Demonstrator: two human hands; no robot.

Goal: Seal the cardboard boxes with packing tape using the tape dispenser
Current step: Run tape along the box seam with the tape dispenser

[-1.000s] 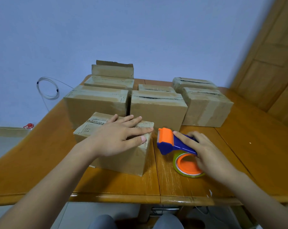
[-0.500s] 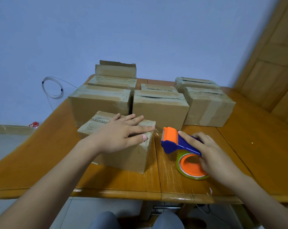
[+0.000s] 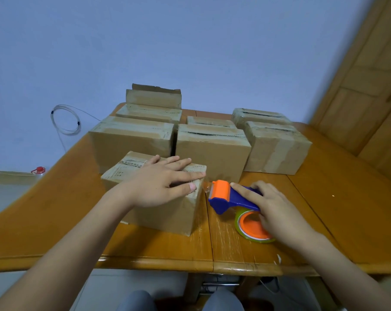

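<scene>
A small cardboard box (image 3: 167,215) sits near the table's front edge. My left hand (image 3: 160,182) lies flat on its top with fingers stretched toward the right edge. Just right of the box, my right hand (image 3: 277,212) grips the blue handle of the tape dispenser (image 3: 226,198), index finger stretched along it. The dispenser's orange head sits close to the box's upper right corner. A short strip of clear tape runs from the head to that corner. Below the handle hangs the orange-cored tape roll (image 3: 250,225).
Several more cardboard boxes (image 3: 212,153) stand in rows behind, some with tape on them, one (image 3: 154,97) stacked at the back left. The wooden table (image 3: 347,209) has bare surface at the right. A wooden door (image 3: 374,86) stands on the right, and a coiled wire (image 3: 65,120) hangs on the wall.
The dispenser and my right hand have shifted slightly right and away from the box, stretching a short length of tape. My left hand stays flat on the box.
</scene>
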